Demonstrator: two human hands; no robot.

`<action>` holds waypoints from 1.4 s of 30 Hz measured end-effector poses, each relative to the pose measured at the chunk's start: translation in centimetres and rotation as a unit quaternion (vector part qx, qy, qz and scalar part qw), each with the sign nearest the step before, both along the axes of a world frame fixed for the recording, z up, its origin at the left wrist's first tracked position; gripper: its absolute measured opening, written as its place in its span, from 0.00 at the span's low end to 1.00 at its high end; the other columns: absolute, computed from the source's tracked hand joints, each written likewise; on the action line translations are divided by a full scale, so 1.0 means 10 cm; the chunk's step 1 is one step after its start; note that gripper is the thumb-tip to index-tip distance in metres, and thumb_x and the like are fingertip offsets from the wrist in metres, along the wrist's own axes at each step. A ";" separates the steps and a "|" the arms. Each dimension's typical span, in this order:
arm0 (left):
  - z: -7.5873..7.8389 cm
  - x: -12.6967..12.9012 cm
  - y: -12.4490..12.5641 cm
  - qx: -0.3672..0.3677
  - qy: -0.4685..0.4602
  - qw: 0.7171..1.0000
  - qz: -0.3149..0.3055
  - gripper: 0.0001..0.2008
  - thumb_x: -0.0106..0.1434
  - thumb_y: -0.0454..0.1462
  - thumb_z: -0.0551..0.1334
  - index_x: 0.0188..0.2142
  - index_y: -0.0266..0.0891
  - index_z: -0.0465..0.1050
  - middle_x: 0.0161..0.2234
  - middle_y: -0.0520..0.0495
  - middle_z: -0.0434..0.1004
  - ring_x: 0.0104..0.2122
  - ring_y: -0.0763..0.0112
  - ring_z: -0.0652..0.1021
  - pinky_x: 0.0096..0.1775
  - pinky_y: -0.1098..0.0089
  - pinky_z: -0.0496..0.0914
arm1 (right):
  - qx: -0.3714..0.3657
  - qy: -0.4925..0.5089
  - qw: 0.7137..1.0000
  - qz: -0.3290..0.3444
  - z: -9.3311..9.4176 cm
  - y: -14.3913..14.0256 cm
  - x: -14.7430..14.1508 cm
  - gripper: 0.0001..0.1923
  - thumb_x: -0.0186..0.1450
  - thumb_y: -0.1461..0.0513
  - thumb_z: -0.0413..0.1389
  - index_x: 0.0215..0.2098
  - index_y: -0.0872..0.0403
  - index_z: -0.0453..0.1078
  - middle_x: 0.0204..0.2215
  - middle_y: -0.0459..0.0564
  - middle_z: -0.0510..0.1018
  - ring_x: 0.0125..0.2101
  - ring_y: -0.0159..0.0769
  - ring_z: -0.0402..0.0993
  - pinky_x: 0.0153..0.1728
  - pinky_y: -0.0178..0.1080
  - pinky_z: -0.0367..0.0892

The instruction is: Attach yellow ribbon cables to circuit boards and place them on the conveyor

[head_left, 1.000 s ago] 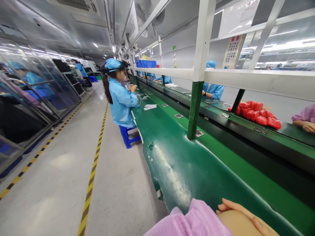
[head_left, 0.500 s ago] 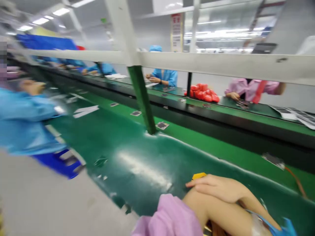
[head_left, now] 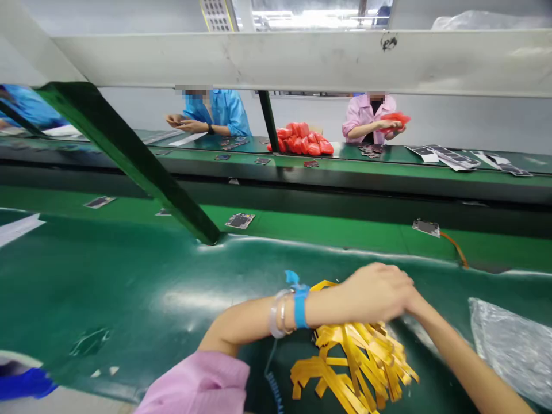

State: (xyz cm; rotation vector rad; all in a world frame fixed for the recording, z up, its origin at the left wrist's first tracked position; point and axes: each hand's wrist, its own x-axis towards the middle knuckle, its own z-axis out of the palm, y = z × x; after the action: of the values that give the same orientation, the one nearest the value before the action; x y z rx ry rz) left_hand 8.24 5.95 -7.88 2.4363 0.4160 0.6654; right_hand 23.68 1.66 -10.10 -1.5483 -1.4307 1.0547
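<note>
My left hand reaches across from the left, with a blue strap and bracelets on the wrist. Its fingers look curled and pressed together where it meets my right hand, and what they hold, if anything, is hidden. My right forearm comes in from the lower right; the right fingers are covered by the left hand. Below both hands lies a loose heap of yellow ribbon-like strips on the green bench mat.
A clear plastic bag lies on the right. Circuit boards rest on the green belt beyond, one circuit board with an orange strip. A slanted green post and a white beam stand ahead. Across, people handle parts near red bundles.
The view has swung right and down. My right hand lay flat over my left forearm; now my left arm stretches out and the two hands meet above the yellow strips, which have come into view.
</note>
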 end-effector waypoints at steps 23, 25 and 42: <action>-0.64 -1.66 0.91 -0.233 0.041 0.926 0.295 0.20 0.65 0.52 0.59 0.42 0.40 0.79 0.35 0.47 0.81 0.30 0.66 0.76 0.36 0.70 0.70 | 0.061 -0.079 0.985 -0.138 -0.47 -0.13 0.33 0.20 0.68 0.48 0.56 0.26 0.52 0.75 0.24 0.47 0.78 0.27 0.37 0.73 0.33 0.37 0.63; -0.66 -1.67 0.93 -0.215 0.068 0.927 0.298 0.21 0.65 0.54 0.57 0.42 0.41 0.79 0.37 0.46 0.81 0.30 0.65 0.77 0.37 0.69 0.70 | 0.063 -0.080 0.985 -0.138 -0.51 -0.13 0.33 0.20 0.68 0.48 0.55 0.29 0.52 0.76 0.25 0.48 0.79 0.27 0.37 0.74 0.34 0.37 0.65; -0.66 -1.63 1.04 -0.327 -0.019 0.897 0.296 0.35 0.58 0.70 0.53 0.30 0.40 0.69 0.20 0.53 0.64 0.21 0.69 0.65 0.27 0.71 0.64 | 0.071 0.036 0.983 -0.167 -0.67 -0.09 0.43 0.23 0.69 0.44 0.54 0.45 0.54 0.73 0.30 0.49 0.75 0.24 0.33 0.70 0.25 0.36 0.68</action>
State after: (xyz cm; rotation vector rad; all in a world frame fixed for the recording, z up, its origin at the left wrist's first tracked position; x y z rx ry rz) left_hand -8.07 16.31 -14.45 1.6406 1.1830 0.6686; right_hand 27.95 0.76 -16.78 -1.5628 -1.1211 0.7821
